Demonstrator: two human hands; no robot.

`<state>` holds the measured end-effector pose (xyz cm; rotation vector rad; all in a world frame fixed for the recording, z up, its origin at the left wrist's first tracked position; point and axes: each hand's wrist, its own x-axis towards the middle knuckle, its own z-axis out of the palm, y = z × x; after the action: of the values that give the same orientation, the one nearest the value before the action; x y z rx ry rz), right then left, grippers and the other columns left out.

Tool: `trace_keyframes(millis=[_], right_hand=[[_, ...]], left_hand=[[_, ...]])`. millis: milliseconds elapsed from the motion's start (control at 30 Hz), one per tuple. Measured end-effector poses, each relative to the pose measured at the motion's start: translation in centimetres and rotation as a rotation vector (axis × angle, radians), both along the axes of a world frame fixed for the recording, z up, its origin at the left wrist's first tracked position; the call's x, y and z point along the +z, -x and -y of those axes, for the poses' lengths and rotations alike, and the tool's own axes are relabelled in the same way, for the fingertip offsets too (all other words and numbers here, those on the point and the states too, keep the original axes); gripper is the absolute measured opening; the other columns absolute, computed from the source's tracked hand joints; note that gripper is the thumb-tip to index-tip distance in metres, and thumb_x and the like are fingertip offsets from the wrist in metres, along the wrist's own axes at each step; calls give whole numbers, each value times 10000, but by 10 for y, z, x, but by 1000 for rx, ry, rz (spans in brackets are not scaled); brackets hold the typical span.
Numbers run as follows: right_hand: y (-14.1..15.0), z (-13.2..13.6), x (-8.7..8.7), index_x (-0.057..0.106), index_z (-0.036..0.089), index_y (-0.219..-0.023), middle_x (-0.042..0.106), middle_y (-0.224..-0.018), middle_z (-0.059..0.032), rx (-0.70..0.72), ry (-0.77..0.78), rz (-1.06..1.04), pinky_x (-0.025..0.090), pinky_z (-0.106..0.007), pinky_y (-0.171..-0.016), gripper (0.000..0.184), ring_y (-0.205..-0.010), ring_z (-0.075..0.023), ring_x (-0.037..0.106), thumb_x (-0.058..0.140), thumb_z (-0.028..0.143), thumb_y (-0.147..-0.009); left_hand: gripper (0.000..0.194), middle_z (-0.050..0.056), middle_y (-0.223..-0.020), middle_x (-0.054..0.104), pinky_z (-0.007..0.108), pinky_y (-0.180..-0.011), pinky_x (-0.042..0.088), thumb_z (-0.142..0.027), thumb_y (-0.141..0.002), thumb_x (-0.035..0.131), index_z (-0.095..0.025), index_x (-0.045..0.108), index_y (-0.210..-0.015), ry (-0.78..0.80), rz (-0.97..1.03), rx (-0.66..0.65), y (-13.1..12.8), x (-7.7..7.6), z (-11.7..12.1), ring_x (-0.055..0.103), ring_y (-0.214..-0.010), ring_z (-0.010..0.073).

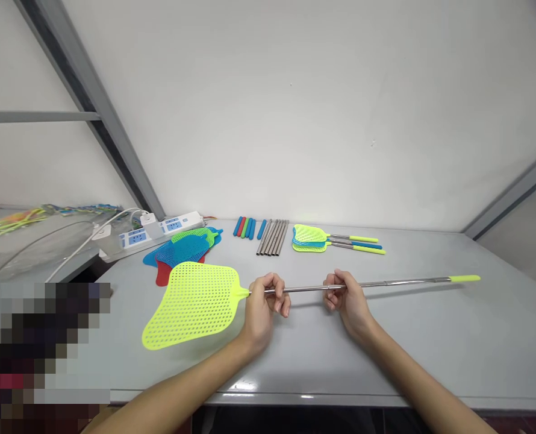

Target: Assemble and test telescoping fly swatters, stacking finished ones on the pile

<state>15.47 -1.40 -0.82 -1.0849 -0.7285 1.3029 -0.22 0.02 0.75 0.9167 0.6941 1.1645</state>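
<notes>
- Bare forearms (184, 383) slant inward over the grey table (467, 343).
- Left hand (263, 307) curls around the yellow fly swatter (306, 289), just beside its mesh head.
- Right hand (347, 301) grasps the metal shaft farther along, fingers bent.
- The swatter spans crosswise, handle rightward.
- Beyond lie metal tubes (273, 238).

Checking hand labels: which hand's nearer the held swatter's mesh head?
Left. Left hand holds the rod beside the mesh head; right hand holds it farther along, toward the handle.

Grey table (467, 349) along white wall (272, 108)
</notes>
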Motion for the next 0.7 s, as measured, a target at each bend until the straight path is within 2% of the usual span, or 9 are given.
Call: trace_keyframes(millis=[700], right_hand=[[2, 1, 1, 432, 151, -441, 338, -383, 27, 9, 13, 44, 244, -209, -375, 380, -352, -72, 309, 358, 346, -759]], left_hand=[[299, -49, -369, 289, 227, -432, 283, -271, -767, 329, -173, 351, -485, 97, 8, 22, -1, 3, -1, 365, -359, 92]])
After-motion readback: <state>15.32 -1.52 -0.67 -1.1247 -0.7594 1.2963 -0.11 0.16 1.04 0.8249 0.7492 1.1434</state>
